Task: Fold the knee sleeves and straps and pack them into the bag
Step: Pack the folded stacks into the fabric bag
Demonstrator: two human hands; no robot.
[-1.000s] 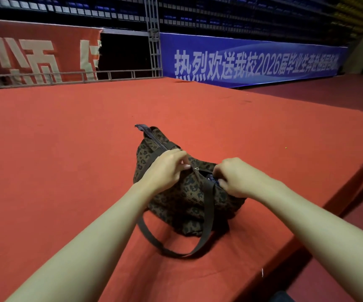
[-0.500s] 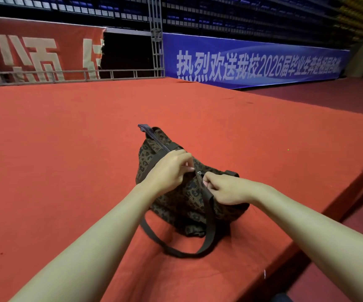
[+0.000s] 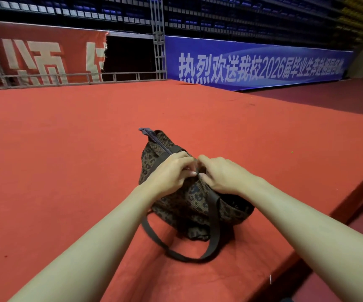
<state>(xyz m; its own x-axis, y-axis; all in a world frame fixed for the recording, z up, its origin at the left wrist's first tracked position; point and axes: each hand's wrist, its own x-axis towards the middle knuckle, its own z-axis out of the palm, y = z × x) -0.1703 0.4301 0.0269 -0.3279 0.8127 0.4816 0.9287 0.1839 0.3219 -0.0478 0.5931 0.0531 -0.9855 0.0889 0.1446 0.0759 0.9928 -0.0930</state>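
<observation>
One leopard-print bag (image 3: pixel 189 199) sits on the red carpeted stage (image 3: pixel 67 149), near its front edge, dead centre of view. Contents not visible; the top zipper (image 3: pixel 157 141) looks closed along the far stretch, the rest is hidden under the hands. One dark shoulder strap (image 3: pixel 214 232) loops down off the bag onto the carpet in front. No knee sleeves or straps in view outside the bag. Two bare hands meet at the bag's top. Left hand (image 3: pixel 171 173) has fingers curled, pinching the bag's top edge by the zipper. Right hand (image 3: pixel 221 174) has fingers curled at the same spot, touching the left; it seems to pinch something small there, can't tell what. Behind: one blue banner (image 3: pixel 258 62), one red banner (image 3: pixel 41 55).
</observation>
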